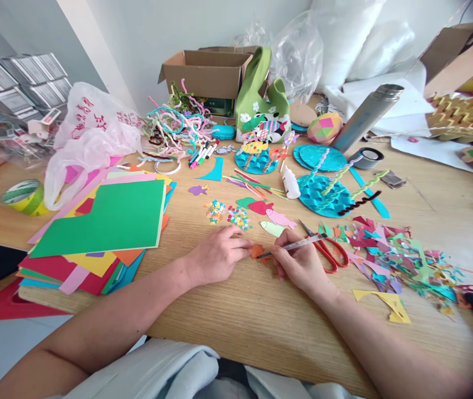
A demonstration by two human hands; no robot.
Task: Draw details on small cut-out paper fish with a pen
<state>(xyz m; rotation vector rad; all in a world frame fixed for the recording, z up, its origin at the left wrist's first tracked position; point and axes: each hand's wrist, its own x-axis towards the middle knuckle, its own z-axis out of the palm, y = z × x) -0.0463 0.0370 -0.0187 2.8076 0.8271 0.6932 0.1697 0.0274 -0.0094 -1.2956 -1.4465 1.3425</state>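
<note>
Right hand (298,260) clamped on a slim pen (298,244), thumb and fingers closed low on the barrel, a hold that suggests fine control of the tip. Left hand (219,255) lays its fingertips at the near-left edge of an orange cutout (257,251), likely to keep it from sliding; whether the thumb pinches it cannot be told. The cutout lies flat on the worktop (228,310) between the hands, its outline too covered to show which way it points. The pen tilts, tip down and leftward at the cutout, its long axis rising to the right toward the scissors (343,251). Those rest just beside the right hand, blades angled away and left, seemingly parked within easy reach. Beyond the fingers, four paper fish (281,218) cluster near two piles of paper dots (215,211). Scraps (406,260) spread at right, apparently pushed aside from the working spot; a paper stack (132,210) sits at left. Farther back stands a glue bottle (291,184), touching or nearly touching a blue disc (309,194).
</note>
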